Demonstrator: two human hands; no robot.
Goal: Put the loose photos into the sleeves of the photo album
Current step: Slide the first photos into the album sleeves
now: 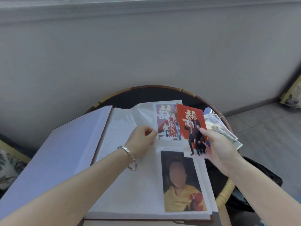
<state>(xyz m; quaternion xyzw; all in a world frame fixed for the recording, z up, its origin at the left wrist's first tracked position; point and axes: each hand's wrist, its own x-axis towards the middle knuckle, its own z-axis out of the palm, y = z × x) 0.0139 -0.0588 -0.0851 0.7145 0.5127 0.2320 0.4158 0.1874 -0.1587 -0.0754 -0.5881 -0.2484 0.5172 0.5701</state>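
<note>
Okay: left hand [142,141] pinches the clear sleeve film [127,118], lifted off the photo album [130,185] page to open it. Right hand [219,150] grips a red wedding photo [187,121] just above, likely for insertion. Loose photos [219,128] stacked alongside.

Gold double-happiness char (囍) on red backdrop of red photo [189,121], held up in right hand [219,147]; lower part of char hidden behind ppl in pic. Same 囍 sign, gold-orange, at top of upper photo [167,123] on rt page of album [130,176], just beside clear sleeve film [140,115] pinched by left hand [143,139]. Loose photos [219,128] at rt: too small/blurred to read.
</note>
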